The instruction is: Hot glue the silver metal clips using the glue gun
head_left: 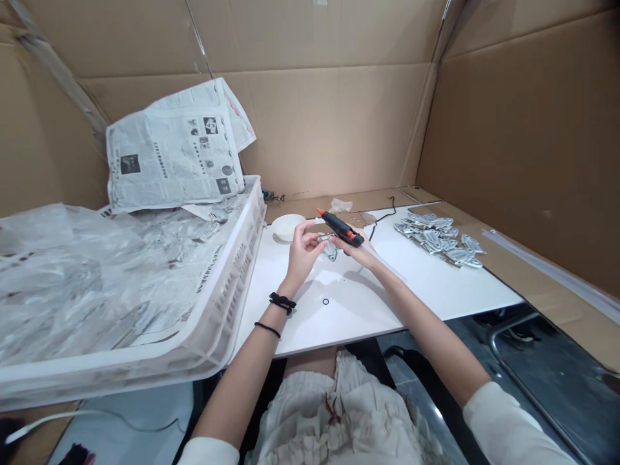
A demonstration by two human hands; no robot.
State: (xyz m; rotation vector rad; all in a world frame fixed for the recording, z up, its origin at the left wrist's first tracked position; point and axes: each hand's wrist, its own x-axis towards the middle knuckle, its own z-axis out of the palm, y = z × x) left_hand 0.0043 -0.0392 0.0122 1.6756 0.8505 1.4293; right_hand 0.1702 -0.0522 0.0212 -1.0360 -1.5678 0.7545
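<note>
Now grasping a glue gun (341, 230) in the right hand (362, 251), aimed forward-left along its slanted long axis; pinching a metal piece (326, 237) in the left hand (303, 247).

The crate (237, 284) stood left of the bowl (287, 227) — newspaper (177, 152) on its back part — and the metal pieces (438, 239) lay right, on the board (358, 303).

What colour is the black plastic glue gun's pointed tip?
The pointed tip is orange; see head view.
</note>
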